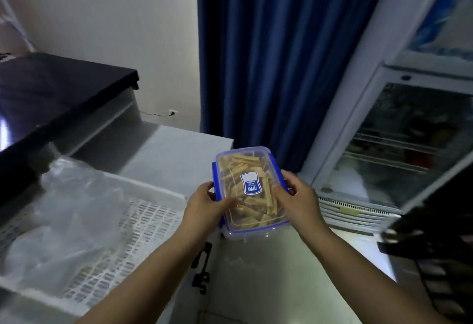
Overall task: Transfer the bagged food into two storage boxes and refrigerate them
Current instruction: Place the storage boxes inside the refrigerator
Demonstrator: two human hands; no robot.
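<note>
A clear storage box [249,170] with a blue-clipped lid and a blue label is held in mid-air in front of me, filled with tan stick-shaped food. My left hand [208,205] grips its left side with the thumb on the lid. My right hand [297,195] holds its right side, fingers on the lid. The glass-door fridge [394,144] stands to the right; I cannot tell whether its door is open. Crumpled empty clear plastic bags [69,195] lie in a white slotted tray [143,218] on the left. No second box is in view.
The tray rests on a grey counter [179,149] whose right edge is just left of the box. A dark raised lid [51,98] hangs over the left. Blue curtain [268,54] behind. A dark object [435,234] intrudes at the right edge. Pale floor lies below.
</note>
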